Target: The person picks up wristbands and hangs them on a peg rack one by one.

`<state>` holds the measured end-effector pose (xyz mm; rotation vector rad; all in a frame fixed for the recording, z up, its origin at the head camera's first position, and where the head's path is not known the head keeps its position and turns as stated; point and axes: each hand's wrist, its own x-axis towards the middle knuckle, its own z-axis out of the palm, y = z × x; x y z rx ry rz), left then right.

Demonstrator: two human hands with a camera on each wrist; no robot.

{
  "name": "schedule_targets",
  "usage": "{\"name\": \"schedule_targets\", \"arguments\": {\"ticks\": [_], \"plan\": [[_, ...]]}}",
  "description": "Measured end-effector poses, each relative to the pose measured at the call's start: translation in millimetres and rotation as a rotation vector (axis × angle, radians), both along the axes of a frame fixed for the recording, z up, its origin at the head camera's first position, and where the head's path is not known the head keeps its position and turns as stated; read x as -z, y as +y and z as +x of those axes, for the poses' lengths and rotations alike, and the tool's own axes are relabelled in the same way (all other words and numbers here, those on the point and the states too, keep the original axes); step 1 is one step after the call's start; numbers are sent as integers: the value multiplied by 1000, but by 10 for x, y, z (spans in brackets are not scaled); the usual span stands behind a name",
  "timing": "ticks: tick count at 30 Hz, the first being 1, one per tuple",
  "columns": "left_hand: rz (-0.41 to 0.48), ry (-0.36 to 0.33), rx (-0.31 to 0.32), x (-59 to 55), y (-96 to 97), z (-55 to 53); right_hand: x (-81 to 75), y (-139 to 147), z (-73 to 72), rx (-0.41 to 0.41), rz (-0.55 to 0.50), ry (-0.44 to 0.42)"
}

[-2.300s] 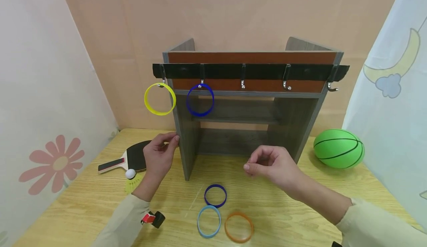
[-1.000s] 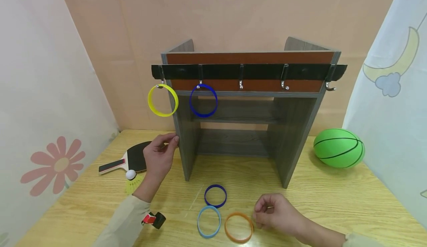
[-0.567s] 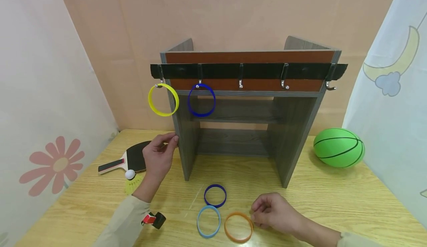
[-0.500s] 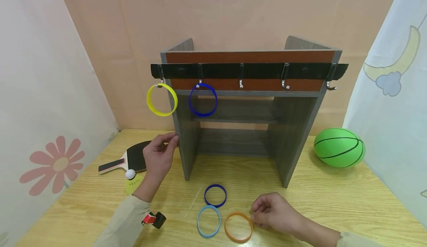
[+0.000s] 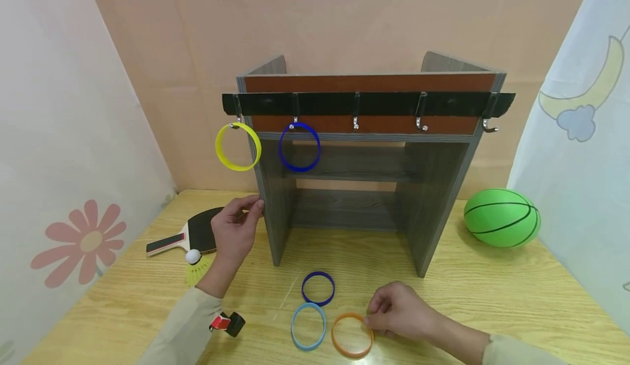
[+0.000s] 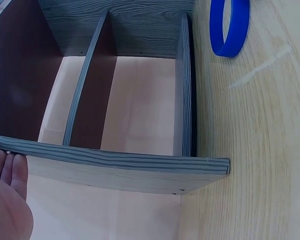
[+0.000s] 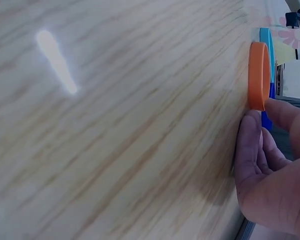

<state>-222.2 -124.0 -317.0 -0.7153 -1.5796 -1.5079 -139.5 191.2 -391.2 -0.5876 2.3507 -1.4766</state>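
A grey wooden shelf (image 5: 344, 210) stands at the table's back, with a black strip (image 5: 325, 104) of silver hooks across its front. My left hand (image 5: 235, 228) grips the front edge of its left side panel (image 6: 114, 159). A yellow wristband (image 5: 220, 157) and a blue wristband (image 5: 300, 170) hang from the two leftmost hooks. On the table lie a dark blue wristband (image 5: 304, 294), a light blue wristband (image 5: 293, 332) and an orange wristband (image 5: 339, 350). My right hand (image 5: 401, 313) pinches the orange one's right side between thumb and fingertips (image 7: 251, 120).
Left of the shelf lie a table tennis paddle (image 5: 199, 233), a white ball (image 5: 193, 256) and a yellow shuttlecock (image 5: 197, 272). A green ball (image 5: 501, 217) sits on the right. Patterned cloths hang at both sides of the table (image 5: 492, 288).
My right hand has come down from in front of the shelf to the orange wristband, then edged left until its thumb overlaps the rim. The left hand has stayed on the panel.
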Motion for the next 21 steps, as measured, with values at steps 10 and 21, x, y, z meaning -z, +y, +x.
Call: {"name": "schedule_targets", "arguments": {"ticks": [10, 21], "plan": [[0, 15, 10, -7, -9, 9, 16, -54, 6, 35, 56, 69], [1, 20, 12, 3, -12, -8, 7, -60, 10, 47, 26, -5]]}}
